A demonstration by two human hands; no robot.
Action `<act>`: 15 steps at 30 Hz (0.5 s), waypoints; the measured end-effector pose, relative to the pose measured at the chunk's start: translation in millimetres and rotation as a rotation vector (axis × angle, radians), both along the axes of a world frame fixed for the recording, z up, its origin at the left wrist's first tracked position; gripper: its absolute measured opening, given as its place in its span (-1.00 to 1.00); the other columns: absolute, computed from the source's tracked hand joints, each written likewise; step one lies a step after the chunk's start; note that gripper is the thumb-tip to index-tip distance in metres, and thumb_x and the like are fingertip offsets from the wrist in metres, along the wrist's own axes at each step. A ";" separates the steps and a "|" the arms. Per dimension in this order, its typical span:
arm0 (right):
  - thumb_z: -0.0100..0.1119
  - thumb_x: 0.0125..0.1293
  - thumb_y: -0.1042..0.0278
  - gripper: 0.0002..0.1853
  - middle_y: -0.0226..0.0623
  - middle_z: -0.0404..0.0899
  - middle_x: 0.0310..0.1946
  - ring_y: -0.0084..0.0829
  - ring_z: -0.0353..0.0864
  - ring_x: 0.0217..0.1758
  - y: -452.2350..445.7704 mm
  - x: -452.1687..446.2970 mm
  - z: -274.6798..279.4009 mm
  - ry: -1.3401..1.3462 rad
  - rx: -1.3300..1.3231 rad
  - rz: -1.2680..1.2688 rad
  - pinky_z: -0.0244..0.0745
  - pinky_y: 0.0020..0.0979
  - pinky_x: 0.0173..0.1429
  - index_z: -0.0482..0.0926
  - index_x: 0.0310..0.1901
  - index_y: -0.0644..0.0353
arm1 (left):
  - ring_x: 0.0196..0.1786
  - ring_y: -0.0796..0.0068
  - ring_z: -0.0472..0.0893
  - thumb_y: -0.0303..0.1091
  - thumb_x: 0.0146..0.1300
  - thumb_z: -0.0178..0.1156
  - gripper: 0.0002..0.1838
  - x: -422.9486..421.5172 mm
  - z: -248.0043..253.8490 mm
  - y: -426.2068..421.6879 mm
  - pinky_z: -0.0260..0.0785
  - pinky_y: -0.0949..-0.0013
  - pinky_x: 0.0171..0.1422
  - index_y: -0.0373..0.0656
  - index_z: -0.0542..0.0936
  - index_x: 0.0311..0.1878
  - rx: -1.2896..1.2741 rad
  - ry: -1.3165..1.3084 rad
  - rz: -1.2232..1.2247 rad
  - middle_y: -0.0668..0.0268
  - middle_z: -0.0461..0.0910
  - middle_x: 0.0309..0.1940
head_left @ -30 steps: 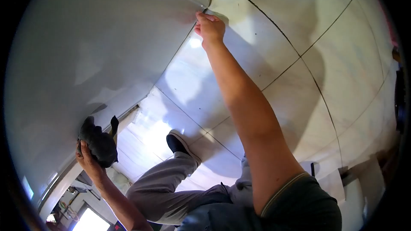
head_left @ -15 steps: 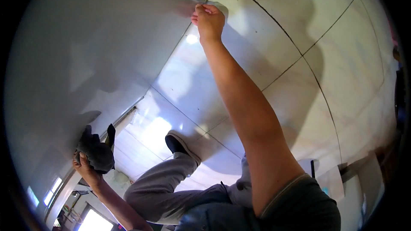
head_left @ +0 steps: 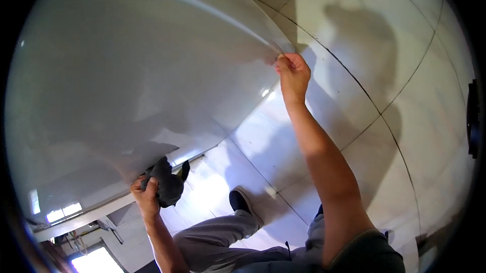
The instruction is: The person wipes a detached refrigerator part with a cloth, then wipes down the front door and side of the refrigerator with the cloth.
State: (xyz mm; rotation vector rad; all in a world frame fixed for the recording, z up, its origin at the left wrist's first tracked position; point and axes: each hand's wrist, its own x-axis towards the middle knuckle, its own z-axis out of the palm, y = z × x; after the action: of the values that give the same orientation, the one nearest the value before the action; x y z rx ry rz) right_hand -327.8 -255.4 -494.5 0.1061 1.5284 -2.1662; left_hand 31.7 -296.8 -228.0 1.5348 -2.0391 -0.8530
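A broad, glossy grey sheet-like panel point(head_left: 126, 80) fills the left and upper part of the head view. My right hand point(head_left: 294, 75) is closed in a pinch at the panel's right-hand edge, near its far corner; the fingertips are partly hidden. At the near edge, my left hand point(head_left: 146, 194) grips a bunched dark grey cloth point(head_left: 166, 182) against the panel, thumb on top. A dark flap sticks up beside the cloth. The shiny surface shows reflections of both hands.
Light floor tiles point(head_left: 354, 95) with dark joints lie to the right and below. My dark shoe point(head_left: 243, 203) stands on them under the panel's edge. A bright window point(head_left: 96, 262) shows at lower left, and a dark object point(head_left: 473, 121) at the far right.
The panel and both hands now appear further right and lower in view, the left hand only slightly lower. The right hand stays pinched at the edge; the left keeps the cloth.
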 end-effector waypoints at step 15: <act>0.30 0.28 0.43 -0.89 -0.52 0.57 -0.52 -0.76 0.43 -0.49 -1.0 -11.2 204.1 0.275 -0.386 0.042 0.40 -0.63 -0.36 0.61 -0.35 0.27 | -0.50 0.65 0.42 -0.38 0.12 0.35 -0.79 -7.1 -0.4 1.0 0.30 0.48 -0.38 -0.33 0.60 -0.49 0.092 0.039 0.027 0.43 0.53 -0.57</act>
State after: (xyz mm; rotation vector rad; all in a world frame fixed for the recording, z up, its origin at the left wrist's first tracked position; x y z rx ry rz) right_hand -339.0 -256.3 -290.4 -0.3616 1.2008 -2.4742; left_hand 24.6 -295.8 -228.3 1.5781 -1.9716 -0.9711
